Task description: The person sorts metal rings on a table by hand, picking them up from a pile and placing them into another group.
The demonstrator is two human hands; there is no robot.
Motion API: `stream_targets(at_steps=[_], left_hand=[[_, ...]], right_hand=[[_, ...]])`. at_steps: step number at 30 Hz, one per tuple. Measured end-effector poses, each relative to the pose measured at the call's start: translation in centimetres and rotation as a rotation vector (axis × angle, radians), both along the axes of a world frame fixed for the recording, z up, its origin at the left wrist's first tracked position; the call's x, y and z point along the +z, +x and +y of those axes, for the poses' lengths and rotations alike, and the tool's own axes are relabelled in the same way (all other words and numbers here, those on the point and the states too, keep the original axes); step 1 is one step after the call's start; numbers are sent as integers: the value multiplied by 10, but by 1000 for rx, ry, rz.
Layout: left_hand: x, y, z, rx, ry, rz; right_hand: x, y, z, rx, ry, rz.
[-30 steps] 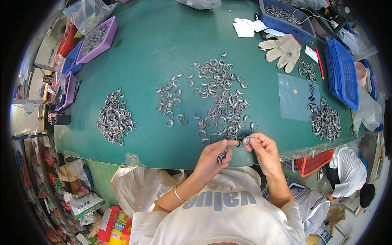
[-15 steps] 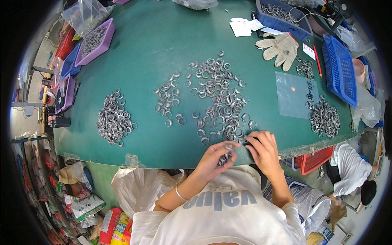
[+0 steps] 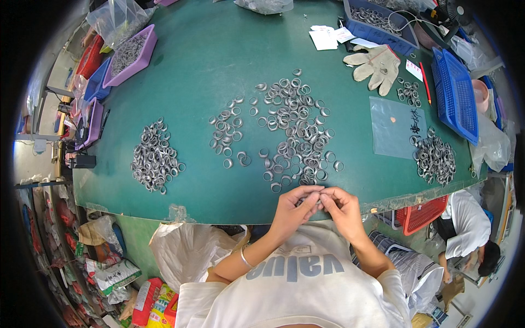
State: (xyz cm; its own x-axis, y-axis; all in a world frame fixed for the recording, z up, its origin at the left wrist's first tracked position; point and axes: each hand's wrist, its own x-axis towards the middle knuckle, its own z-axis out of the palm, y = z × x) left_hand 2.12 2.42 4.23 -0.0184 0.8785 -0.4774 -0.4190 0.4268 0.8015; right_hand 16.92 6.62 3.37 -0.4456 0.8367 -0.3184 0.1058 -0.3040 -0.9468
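My left hand [image 3: 295, 212] is curled at the table's near edge, closed around a few grey metal rings [image 3: 302, 201] that are mostly hidden by its fingers. Touching its fingertips, my right hand [image 3: 343, 211] is closed in a pinch on a metal ring, of which only a grey sliver shows. Just beyond both hands spreads a large loose heap of rings [image 3: 298, 123]. Left of that heap lies a smaller scatter of rings [image 3: 224, 131]. A dense pile of rings [image 3: 155, 158] sits further left, another ring pile [image 3: 436, 159] at the right.
At right are a clear plastic bag [image 3: 391, 134], a work glove [image 3: 377, 68], a red pencil [image 3: 425, 82] and blue baskets [image 3: 456, 98]. A blue bin [image 3: 377, 30] stands far right, a pink bin [image 3: 147, 49] far left. Another person [image 3: 467, 229] bends at lower right.
My right hand has left the near edge of the heap and come left to meet my left hand's fingertips. The other person at lower right has leaned further down.
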Motion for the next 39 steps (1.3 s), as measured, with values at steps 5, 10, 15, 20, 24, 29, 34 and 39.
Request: stream_targets(at_steps=[5, 10, 15, 20, 24, 29, 34, 39], left_hand=[[-8, -15, -3, 35, -105, -378], [-12, -13, -5, 111, -93, -451], [-4, -14, -3, 126, -64, -436], [-6, -1, -3, 55, 228, 189], [0, -4, -3, 89, 87, 154], [-3, -16, 0, 78, 15, -217], [2, -14, 1, 102, 9, -422], [-5, -14, -2, 190, -75, -555]], right_hand=[[6, 0, 33, -180, 727, -559], [-15, 4, 48, -129, 1011, -806], [-15, 10, 39, -181, 474, -342], [11, -6, 15, 38, -43, 88], [21, 5, 29, 296, -81, 187], [16, 4, 56, 45, 291, -235], [-21, -14, 73, -122, 1001, -656], [-18, -10, 67, -123, 840, -472]])
